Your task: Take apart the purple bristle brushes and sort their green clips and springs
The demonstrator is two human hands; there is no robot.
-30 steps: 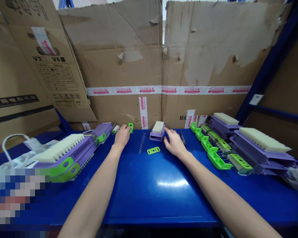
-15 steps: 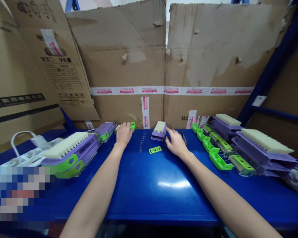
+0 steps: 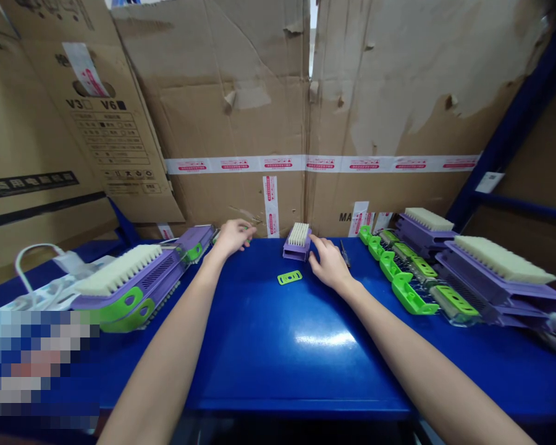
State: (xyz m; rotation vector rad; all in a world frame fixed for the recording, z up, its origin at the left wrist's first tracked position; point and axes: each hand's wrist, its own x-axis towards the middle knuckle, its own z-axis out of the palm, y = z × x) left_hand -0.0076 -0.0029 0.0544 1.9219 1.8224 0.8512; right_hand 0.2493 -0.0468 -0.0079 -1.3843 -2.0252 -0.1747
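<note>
My left hand (image 3: 234,238) is near the cardboard at the back left of the blue table, its fingers loosely curved and apart. Behind its fingers a bit of green plastic shows, mostly hidden. My right hand (image 3: 328,262) has its fingers extended against the right side of a small purple block with cream bristles (image 3: 298,238); it does not wrap round it. In front of the block a flat green slotted plate (image 3: 290,277) lies on the table. A dark, thin tool (image 3: 345,253) rests beyond my right hand.
Purple bristled units (image 3: 141,278) stand at left beside a white power strip and cable (image 3: 39,266). At right are green brackets (image 3: 408,293), slotted green pieces (image 3: 456,300) and more purple units (image 3: 495,278). Cardboard (image 3: 231,123) walls the back.
The coil spring that lay left of the green plate is no longer visible. My left hand has turned to the right, with its fingers parted. My right hand stays beside the purple block.
</note>
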